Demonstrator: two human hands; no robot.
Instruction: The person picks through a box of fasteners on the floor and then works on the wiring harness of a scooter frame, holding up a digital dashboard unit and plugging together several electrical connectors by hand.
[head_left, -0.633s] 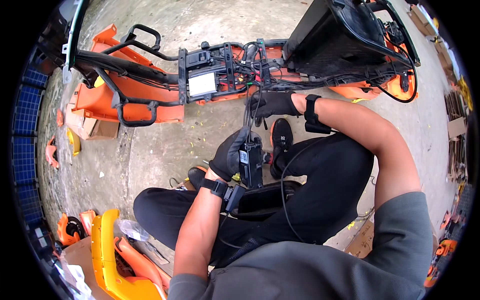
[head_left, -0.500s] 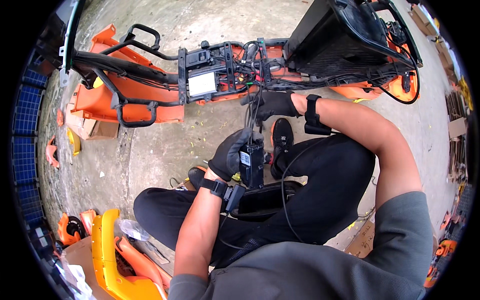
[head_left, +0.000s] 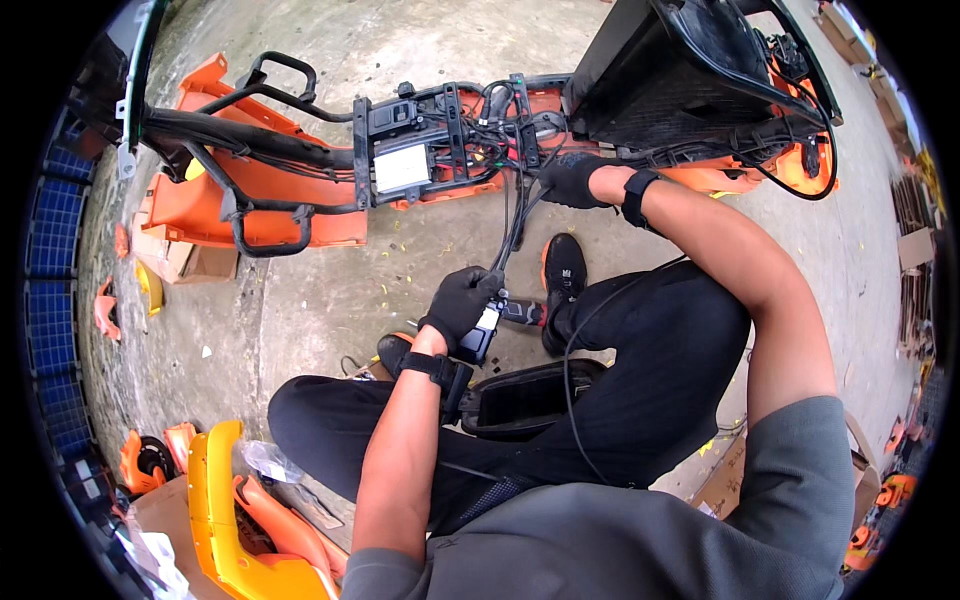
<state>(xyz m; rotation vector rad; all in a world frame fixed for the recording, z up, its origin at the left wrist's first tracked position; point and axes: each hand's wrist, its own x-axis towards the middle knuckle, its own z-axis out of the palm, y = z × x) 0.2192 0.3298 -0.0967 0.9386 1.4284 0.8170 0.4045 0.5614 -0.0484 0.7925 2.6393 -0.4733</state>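
My left hand (head_left: 462,307), in a black glove, is closed round the cable end of a black box-shaped electrical module (head_left: 476,342) with a white label. Several dark cables (head_left: 510,245) run up from it to a black vehicle frame (head_left: 455,130). My right hand (head_left: 573,181), also gloved, is at the frame's near edge, closed on one of these cables; its fingertips are partly hidden. Between the frame's crossbars lie a silver box (head_left: 403,170) and a tangle of wiring (head_left: 492,135).
Orange body panels (head_left: 290,185) flank the frame, and a black bin-like housing (head_left: 650,90) rises at its right. An open black case (head_left: 535,398) sits between my legs, near a power tool (head_left: 522,312). Yellow panels (head_left: 215,500) and a cardboard box (head_left: 185,258) are at left.
My left hand has tilted the module and shifted its grip to the cable end. My right hand has moved right and slightly up, drawing a cable aside.
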